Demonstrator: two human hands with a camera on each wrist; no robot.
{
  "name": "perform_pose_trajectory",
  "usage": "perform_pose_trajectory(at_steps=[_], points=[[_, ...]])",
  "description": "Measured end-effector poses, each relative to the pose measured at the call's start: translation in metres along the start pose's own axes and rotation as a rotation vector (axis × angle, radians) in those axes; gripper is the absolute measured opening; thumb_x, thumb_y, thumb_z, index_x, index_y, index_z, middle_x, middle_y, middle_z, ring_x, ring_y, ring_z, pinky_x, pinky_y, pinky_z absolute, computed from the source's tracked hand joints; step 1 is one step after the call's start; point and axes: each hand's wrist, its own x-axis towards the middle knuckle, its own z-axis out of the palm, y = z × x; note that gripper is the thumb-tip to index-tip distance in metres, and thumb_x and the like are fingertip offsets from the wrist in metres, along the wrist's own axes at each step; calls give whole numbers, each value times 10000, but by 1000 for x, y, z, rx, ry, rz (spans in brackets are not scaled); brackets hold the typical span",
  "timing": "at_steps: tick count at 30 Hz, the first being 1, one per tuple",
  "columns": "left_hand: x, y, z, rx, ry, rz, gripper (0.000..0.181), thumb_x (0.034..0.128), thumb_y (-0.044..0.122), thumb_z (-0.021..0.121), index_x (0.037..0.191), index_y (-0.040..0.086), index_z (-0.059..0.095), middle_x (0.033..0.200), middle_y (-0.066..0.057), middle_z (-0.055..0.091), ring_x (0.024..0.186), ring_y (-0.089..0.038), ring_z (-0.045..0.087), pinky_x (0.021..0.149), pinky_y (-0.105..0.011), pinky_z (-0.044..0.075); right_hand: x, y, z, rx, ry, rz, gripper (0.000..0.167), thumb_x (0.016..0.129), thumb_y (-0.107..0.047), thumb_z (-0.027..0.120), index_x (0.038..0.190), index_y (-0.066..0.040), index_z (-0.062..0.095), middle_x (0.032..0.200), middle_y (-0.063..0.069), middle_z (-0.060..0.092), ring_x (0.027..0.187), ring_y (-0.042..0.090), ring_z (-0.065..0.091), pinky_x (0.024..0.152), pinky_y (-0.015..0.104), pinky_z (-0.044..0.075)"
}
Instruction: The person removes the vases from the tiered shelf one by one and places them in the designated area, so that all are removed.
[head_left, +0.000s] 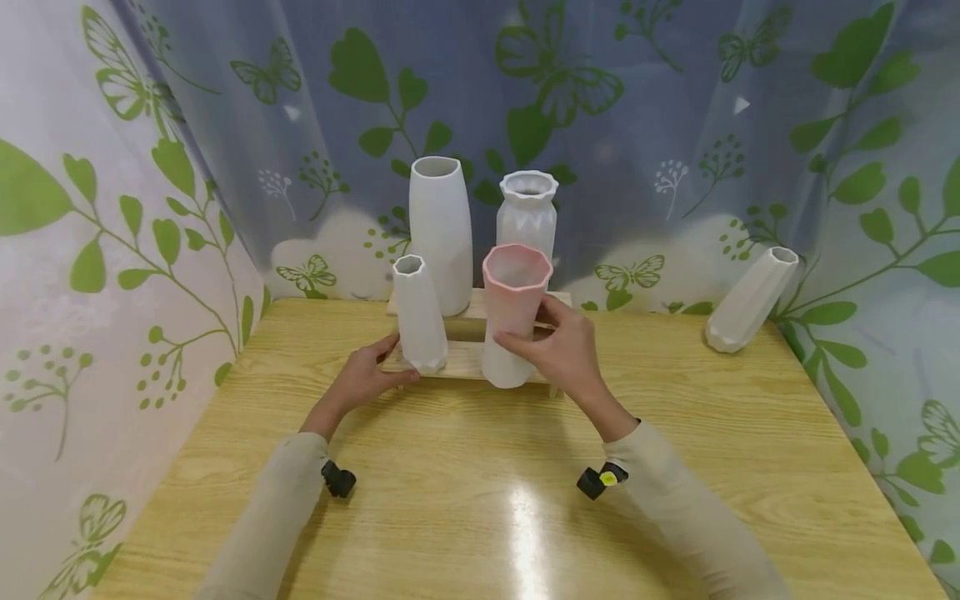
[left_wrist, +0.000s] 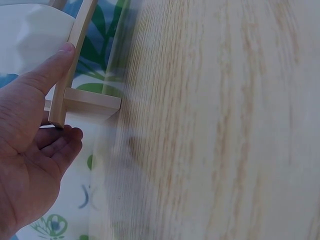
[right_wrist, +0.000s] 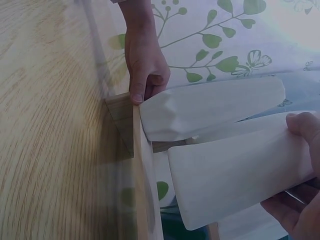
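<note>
Your right hand grips the pink-rimmed faceted vase, its long axis near upright, base just above the two-tier wooden stand, whose left end your left hand pinches.

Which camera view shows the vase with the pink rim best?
The head view: it shows the pink-rimmed vase from rim to base, only partly covered by the right hand. The right wrist view shows its pale lower body, the rim out of frame. The left wrist view does not show it.
</note>
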Motion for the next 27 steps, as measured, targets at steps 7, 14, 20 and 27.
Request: perform_pose_trajectory(at_steps=[7,14,20,27], points=[[0,2,-1,7,-7,-1,967,887,453,797,1613,58,295,1631,-190,327,1458,-415,385,1157,-543,390,-3,-1,-12,-2,17,5,554,741,-261,949,1206,-69,716,1082,96,753,975,243,730,821,373,628],[0,3,-2,7,-13,-9,964,890,439,799,1613,53,291,1633,-193,321,1462,-416,378,1160,-541,386,-6,-1,-24,-8,28,8,554,736,-271,953,1201,-75,725,1090,97,757,986,233,733,843,389,624],[0,5,-3,3,-18,-19,962,891,422,804,1609,40,292,1627,-206,325,1452,-424,390,1156,-548,389,-9,-1,-34,-24,49,11,561,741,-271,951,1209,-67,719,1097,110,754,994,249,730,850,427,622],[0,4,-3,9,-22,-19,980,888,442,800,1609,29,281,1629,-216,316,1456,-424,382,1156,-551,387,-11,1,-46,-58,72,21,564,746,-268,947,1217,-61,716,1099,116,755,999,254,732,852,437,621]])
